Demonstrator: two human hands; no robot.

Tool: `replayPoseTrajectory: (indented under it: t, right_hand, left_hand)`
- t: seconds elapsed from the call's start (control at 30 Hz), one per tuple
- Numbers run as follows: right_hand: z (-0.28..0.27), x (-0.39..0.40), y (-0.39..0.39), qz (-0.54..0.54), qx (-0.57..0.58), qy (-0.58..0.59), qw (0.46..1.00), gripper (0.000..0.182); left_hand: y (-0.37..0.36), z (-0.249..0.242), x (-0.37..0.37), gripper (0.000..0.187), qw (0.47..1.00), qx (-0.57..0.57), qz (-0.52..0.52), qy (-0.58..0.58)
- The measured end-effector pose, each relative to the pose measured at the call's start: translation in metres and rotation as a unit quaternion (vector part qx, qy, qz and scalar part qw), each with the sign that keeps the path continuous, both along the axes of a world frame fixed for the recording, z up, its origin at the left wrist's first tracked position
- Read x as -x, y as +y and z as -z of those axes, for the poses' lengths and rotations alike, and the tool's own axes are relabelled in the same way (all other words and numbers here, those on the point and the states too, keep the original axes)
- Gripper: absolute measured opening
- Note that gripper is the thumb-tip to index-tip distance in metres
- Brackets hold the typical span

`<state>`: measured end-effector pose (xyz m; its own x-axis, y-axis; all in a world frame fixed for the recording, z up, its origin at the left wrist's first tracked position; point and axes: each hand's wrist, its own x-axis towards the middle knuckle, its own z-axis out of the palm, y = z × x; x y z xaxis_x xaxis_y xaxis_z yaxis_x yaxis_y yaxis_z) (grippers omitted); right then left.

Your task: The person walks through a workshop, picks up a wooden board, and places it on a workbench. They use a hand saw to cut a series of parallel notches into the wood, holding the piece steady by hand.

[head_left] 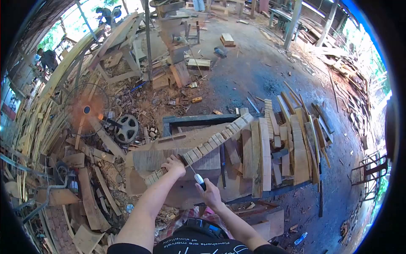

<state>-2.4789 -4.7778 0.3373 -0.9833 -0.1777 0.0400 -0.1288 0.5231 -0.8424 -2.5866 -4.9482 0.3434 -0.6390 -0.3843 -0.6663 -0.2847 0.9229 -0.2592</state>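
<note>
Centrally, your left hand (174, 165) clasps the notched strip (218, 139); apart, slightly lower, your right hand (209, 194) grips a thin-shafted tool (199, 179).

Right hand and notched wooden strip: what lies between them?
In the head view, a slim hand tool lies between the right hand and the notched wooden strip: white-and-black handle in the grip, thin shaft pointing toward the strip.
</note>
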Motion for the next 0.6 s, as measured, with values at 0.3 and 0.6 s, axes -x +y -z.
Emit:
replayPoseTrajectory:
  t: [0.3,0.6]
  right_hand:
    - [-0.007,-0.016,0.024,-0.03,0.037,-0.027,0.998,0.03]
    - [-0.008,0.01,0.004,0.009,-0.005,-0.023,1.0,0.031]
  left_hand:
    - [0.014,-0.001,-0.015,0.085,0.998,-0.023,0.015,0.054]
    - [-0.007,0.0,0.006,0.084,0.998,-0.007,0.051,0.033]
